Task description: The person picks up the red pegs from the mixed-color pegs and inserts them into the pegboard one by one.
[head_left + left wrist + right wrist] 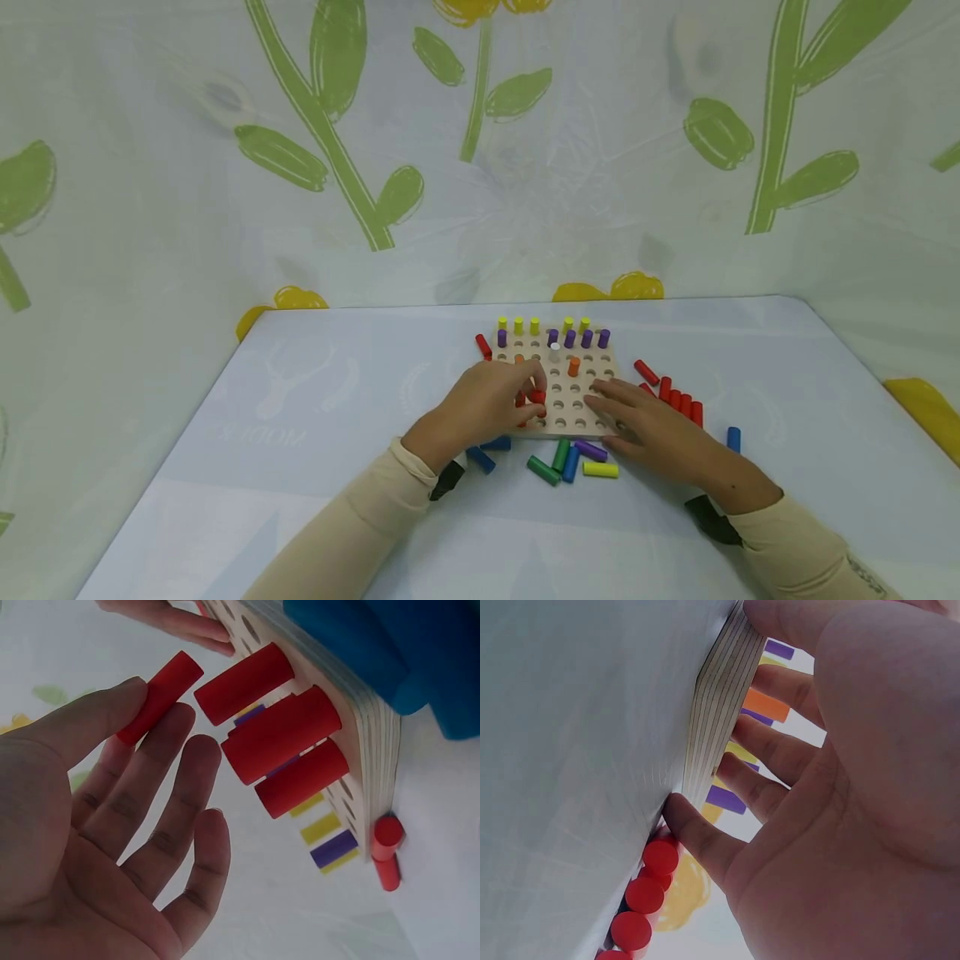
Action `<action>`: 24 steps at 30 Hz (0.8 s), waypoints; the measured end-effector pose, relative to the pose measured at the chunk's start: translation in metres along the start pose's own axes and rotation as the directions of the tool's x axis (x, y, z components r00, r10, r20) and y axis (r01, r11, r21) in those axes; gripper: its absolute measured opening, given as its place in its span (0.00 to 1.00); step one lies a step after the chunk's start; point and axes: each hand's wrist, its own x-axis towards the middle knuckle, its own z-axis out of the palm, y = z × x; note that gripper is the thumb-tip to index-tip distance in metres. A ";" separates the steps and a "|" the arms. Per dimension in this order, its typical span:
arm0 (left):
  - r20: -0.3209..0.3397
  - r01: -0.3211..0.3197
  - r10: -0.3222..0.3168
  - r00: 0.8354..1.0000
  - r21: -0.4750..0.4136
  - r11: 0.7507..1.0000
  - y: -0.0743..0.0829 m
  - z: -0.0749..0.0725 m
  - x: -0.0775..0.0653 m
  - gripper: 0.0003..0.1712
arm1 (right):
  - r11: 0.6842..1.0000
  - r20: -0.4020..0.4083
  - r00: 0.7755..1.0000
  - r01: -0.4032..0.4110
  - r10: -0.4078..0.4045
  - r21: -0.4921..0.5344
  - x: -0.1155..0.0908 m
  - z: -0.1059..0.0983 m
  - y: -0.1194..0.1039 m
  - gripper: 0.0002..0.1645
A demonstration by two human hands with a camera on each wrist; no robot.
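Between thumb and fingers my left hand [483, 402] pinches a red peg [160, 697], held over the near left part of a wooden pegboard [567, 415]. Several red pegs [289, 735] stand in the board close by that hand in the left wrist view. My right hand [663, 435] lies with spread, fairly straight fingers at the board's right side, touching its edge in the right wrist view. Yellow pegs [535, 326] stand in the back row, with purple pegs [570, 339] in front of them. A white peg [555, 353] and an orange peg [573, 367] stand farther forward.
Loose red pegs [676, 400] lie right of the board, near a blue peg [733, 439]. Green pegs [543, 470], a yellow peg [601, 470] and a purple peg [591, 451] lie along its front. Blue pegs [481, 459] are below my left hand. Another red peg [483, 345] lies at the left.
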 end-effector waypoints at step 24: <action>0.053 -0.017 0.013 0.999 0.076 0.997 0.003 0.009 0.000 0.14 | 1.000 0.007 1.000 0.000 0.000 0.006 -0.001 -0.002 0.000 0.39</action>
